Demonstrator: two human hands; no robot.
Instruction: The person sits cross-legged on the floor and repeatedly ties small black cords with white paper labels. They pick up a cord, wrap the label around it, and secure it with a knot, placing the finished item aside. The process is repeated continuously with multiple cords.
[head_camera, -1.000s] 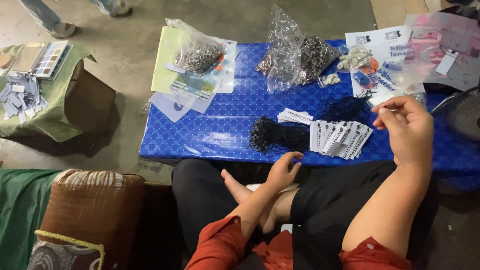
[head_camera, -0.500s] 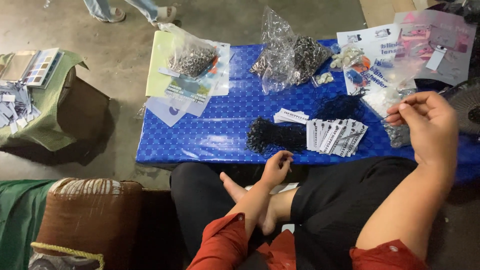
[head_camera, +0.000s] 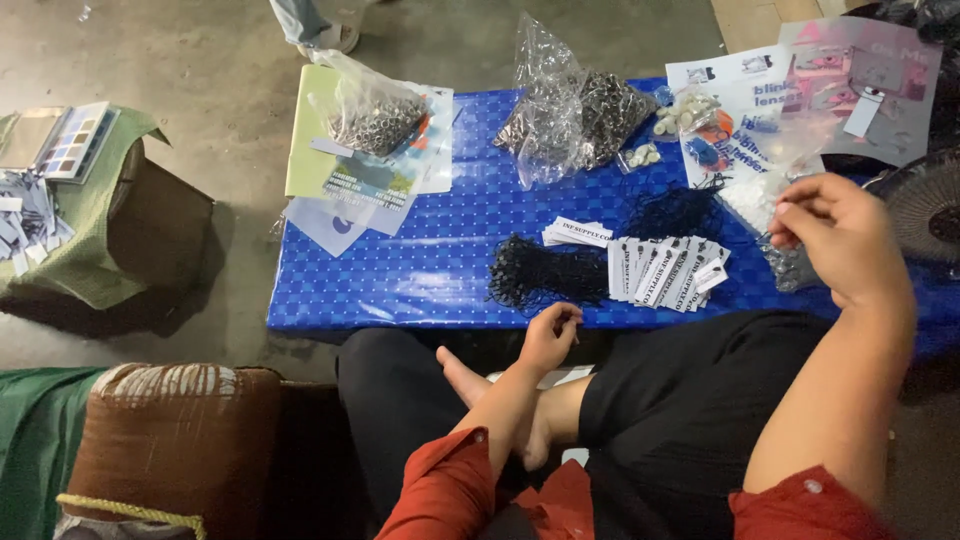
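Down at the low worktop (head_camera: 400, 280) with the blue checked cover, someone sits cross-legged; their left hand (head_camera: 552, 335) hangs just off the front edge, fingertips pressed together as if pinching something tiny, can't tell what; right hand (head_camera: 838, 232) is up at the right side, thumb and fingers pinched on a clear plastic bag (head_camera: 775, 205) of small bits. Row of white paper tags (head_camera: 665, 270) sits fanned out next to a pile of black strings (head_camera: 545, 272), both near the front edge. Clear bags of metal rings (head_camera: 375, 120) lie further back. My guess at the risk: that bag is held loosely over the edge, so a tilt could spill small parts onto the floor; a sleeve could also drag the tags off.
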